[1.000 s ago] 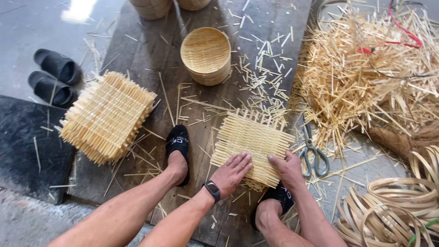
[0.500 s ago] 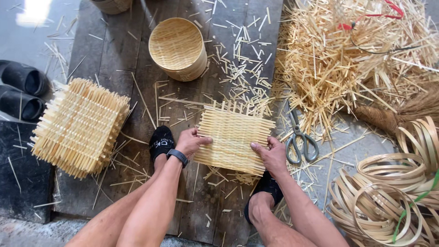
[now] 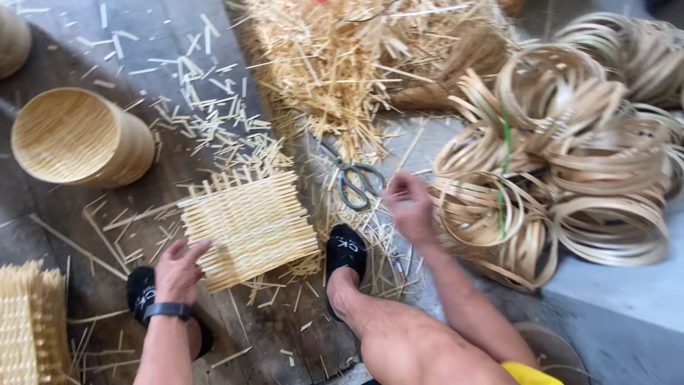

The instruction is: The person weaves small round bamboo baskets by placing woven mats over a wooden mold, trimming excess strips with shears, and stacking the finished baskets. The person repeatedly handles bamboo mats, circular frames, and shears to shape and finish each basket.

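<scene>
Head view: left hand (image 3: pixel 179 269) lies flat on the near-left corner of the woven mat (image 3: pixel 248 227), fingers spread, pressing it to the floor rather than clamped on it. The mat sits on the dark boards between the two feet, edges unfinished, strip ends sticking out all round.

Right hand (image 3: pixel 410 207) is off the mat, raised over the floor just right of the scissors (image 3: pixel 354 182). It's motion-blurred; fingers look loosely curled, holding nothing I can make out, so can't tell if it's closed or apart.

Judgement: mat weave looks done, step in hand is fetching the next item, either scissors or a hoop. A hoop from the pile calls for a reach further right; scissors are just beside the hand, handles toward the person.

Surroundings: pile of bamboo hoops (image 3: pixel 563 150) at right, some tied with green cord, partly on a pale concrete slab. Heap of loose strips (image 3: pixel 335 64) at top centre. Finished round basket (image 3: pixel 82 139) lying on its side at left. Stack of mats (image 3: pixel 32 328) at bottom left edge. Floor is dark worn boards (image 3: pixel 85 235) littered with offcuts. Black slippers on both feet, watch on left wrist
</scene>
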